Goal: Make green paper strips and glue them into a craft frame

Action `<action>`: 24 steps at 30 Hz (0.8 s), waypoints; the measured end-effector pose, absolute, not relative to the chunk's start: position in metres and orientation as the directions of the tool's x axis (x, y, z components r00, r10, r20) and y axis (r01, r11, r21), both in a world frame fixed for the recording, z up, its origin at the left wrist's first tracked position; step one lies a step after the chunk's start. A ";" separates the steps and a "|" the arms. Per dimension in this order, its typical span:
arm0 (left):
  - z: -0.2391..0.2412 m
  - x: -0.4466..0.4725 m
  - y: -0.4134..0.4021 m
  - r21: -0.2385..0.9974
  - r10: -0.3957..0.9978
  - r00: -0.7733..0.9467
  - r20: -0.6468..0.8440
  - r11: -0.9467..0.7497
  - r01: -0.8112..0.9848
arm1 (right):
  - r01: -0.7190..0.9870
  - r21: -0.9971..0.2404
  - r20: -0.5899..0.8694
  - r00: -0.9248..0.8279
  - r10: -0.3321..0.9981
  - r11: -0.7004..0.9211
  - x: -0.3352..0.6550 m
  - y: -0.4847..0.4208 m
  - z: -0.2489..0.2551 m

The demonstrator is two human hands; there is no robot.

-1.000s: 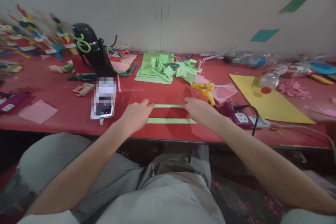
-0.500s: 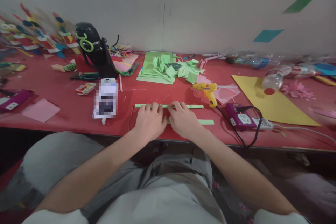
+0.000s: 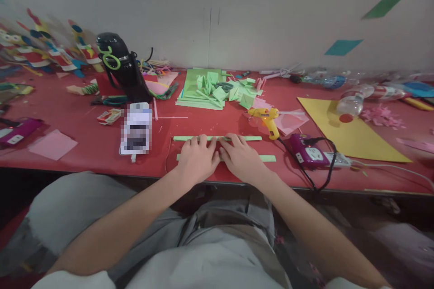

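Observation:
Two light green paper strips lie left to right on the red table in front of me, a far paper strip [image 3: 251, 138] and a near paper strip [image 3: 268, 158]. My left hand [image 3: 196, 157] has its fingers bent and close together on the far strip, holding it against the table. Beside it, my right hand [image 3: 241, 158] holds the same strip down with bent fingertips. Both hands cover the middle of the near strip. The thumbs are partly hidden, and the fingertips nearly meet.
A yellow glue gun [image 3: 268, 122] lies right of the strips, near a purple power socket [image 3: 309, 150] with a black cord. Green folded paper pieces [image 3: 220, 92] are piled behind. At left stand a phone [image 3: 136, 128] and a black bottle [image 3: 124, 67]. Yellow paper [image 3: 369, 142] lies right.
My hands have shifted slightly along the strips, and my right fingertips sit a little farther from the far edge. More of the near strip's left end shows. The view has moved slightly.

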State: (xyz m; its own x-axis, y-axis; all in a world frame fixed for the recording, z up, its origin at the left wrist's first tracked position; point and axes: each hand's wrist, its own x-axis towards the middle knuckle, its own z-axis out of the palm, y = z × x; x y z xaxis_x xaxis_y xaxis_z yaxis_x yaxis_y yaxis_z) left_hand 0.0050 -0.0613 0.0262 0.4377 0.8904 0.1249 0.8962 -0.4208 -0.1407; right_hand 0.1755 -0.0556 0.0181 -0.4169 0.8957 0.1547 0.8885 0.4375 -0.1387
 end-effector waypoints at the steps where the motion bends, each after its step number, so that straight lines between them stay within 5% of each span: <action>1: 0.027 0.005 -0.062 -0.148 0.892 0.434 0.129 -0.415 0.898 | 0.893 -0.132 0.160 -0.410 0.898 0.431 0.180 -0.055 0.018; 24: 0.022 0.001 -0.066 -0.089 0.900 0.405 0.161 -0.396 0.914 | 0.934 -0.184 0.209 -0.267 0.941 0.306 0.221 -0.070 -0.002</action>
State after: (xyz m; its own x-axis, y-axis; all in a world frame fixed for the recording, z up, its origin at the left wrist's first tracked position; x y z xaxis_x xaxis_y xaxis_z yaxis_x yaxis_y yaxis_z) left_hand 0.0006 -0.0663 0.0223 0.4050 0.9001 0.1608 0.9142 -0.3955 -0.0888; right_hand 0.2213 -0.0701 -0.0016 -0.2669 0.9407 0.2092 0.9341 0.3060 -0.1842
